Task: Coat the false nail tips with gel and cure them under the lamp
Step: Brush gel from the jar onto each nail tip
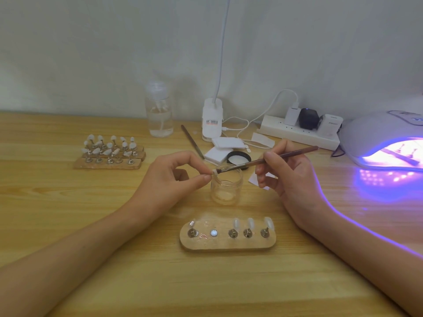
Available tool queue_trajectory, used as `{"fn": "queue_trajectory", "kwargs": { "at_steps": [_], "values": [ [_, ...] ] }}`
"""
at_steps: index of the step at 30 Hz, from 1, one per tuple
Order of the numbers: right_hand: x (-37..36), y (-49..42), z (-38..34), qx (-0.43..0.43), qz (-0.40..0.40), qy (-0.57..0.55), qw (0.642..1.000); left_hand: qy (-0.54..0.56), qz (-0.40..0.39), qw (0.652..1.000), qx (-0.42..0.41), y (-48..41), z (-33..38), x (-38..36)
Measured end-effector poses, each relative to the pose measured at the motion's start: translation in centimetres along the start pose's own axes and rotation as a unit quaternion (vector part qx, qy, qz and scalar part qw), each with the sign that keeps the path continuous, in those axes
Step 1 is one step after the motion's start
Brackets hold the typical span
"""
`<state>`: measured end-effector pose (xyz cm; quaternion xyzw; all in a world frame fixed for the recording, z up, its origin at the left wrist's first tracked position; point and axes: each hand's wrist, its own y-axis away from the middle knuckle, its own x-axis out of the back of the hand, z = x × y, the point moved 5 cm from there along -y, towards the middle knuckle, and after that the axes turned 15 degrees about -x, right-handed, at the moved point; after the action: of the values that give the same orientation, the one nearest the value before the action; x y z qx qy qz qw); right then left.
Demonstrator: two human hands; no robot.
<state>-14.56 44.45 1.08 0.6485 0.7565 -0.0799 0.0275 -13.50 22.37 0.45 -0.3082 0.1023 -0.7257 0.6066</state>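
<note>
Head view: the left grip (174, 177) pinches a false nail tip (214, 172) between thumb and forefinger, just over the rim of the open gel jar (226, 188). Right of that pinch the brush (263, 162) has its bristles on the tip. Its handle runs rightward and slightly up into the right grip (288, 177), whose fingers curl round it. The lit lamp (377, 131) stands well right of both grips, nearer the right one.

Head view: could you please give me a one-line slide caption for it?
Left hand pinches a nail tip over the gel jar while right hand touches a brush to it.
</note>
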Motion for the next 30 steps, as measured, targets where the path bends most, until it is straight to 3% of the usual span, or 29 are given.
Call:
{"fn": "queue_trajectory", "kwargs": {
  "at_steps": [4,30],
  "values": [
    [0.43,-0.15,0.19,-0.012,0.028,0.005,1.0,-0.001,0.005,1.0,0.004,0.01,0.04,-0.03],
    [0.04,-0.09,0.05,0.0,-0.001,-0.004,1.0,0.013,-0.011,0.999,0.03,0.1,0.07,-0.2]
  ]
}}
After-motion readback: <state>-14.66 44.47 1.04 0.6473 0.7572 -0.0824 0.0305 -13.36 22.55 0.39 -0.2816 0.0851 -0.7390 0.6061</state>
